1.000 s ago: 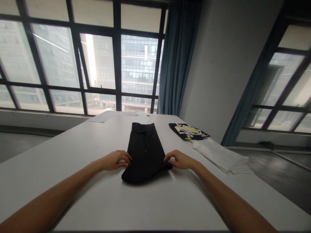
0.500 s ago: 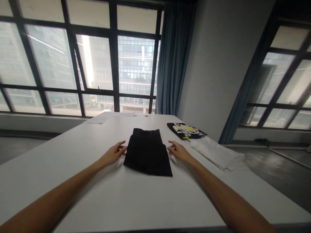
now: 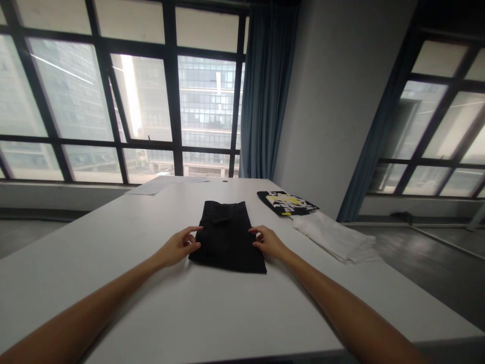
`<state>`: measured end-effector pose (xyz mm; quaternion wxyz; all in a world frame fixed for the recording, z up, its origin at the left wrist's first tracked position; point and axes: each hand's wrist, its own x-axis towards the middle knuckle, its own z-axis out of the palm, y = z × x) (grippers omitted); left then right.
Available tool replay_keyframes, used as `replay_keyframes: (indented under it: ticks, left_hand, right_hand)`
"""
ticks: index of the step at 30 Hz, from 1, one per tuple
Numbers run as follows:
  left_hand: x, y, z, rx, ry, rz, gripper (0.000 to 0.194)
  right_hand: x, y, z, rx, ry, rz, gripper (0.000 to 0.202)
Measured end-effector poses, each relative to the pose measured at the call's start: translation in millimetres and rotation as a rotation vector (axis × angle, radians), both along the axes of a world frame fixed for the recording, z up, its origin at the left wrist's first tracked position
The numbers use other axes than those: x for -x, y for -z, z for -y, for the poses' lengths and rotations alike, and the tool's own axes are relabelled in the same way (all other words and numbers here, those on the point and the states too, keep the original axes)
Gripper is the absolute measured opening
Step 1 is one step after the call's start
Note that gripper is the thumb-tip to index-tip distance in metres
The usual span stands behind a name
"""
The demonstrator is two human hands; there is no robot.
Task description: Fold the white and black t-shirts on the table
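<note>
A folded black garment (image 3: 229, 245) lies flat on the white table (image 3: 212, 313) in front of me; its exact kind does not show. Its far part has a small raised fold. My left hand (image 3: 178, 247) is at the garment's left side, thumb and forefinger apart, fingertips at the cloth's edge. At the opposite side, my right hand (image 3: 271, 243) has its fingertips over the right edge, thumb and forefinger also apart. Neither hand visibly grips the cloth.
On the right of the table lie a black folded cloth with a white and yellow print (image 3: 288, 202) and a folded white cloth (image 3: 335, 236). Paper sheets (image 3: 147, 187) rest at the far left. Beyond stand windows, a blue curtain (image 3: 263, 101) and a grey column (image 3: 322, 101).
Both hands have moved in to the garment's side edges. Its far part now shows a raised fold that was not there before. The view has shifted slightly to the right.
</note>
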<state>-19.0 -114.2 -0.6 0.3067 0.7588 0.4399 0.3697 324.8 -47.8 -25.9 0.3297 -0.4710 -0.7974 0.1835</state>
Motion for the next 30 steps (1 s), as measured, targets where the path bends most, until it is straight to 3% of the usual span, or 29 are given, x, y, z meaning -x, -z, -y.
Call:
replay_keyframes:
  ticks: [4,10,17,22,28,30]
  left_hand:
    - [2.6,-1.3,0.7,0.123,-0.059,-0.045,0.061]
    - [5.8,-0.6,6.2,0.325,-0.098,-0.344,0.060]
    - [0.5,6.1,2.4,0.002,-0.266,-0.573,0.047]
    - [-0.3,3.2,3.6,-0.193,-0.212,-0.559,0.041]
    - [0.6,3.1,8.1,-0.270,-0.277,-0.669,0.047]
    - [-0.9,7.0,7.1,-0.349,-0.253,-0.656,0.049]
  right_hand:
    - [5.3,0.0,0.6,-0.173,-0.017,-0.070,0.028]
    - [10.1,9.6,-3.1,-0.157,0.023,-0.014,0.021]
    - [11.2,6.3,-1.5,-0.104,-0.039,-0.054,0.028]
    - [16.2,-0.8,2.1,-0.351,-0.065,-0.123,0.025]
    - [7.9,-6.1,-0.2,-0.229,0.085,0.122,0.025]
    - [7.0,-9.8,5.7,-0.245,0.055,0.135,0.030]
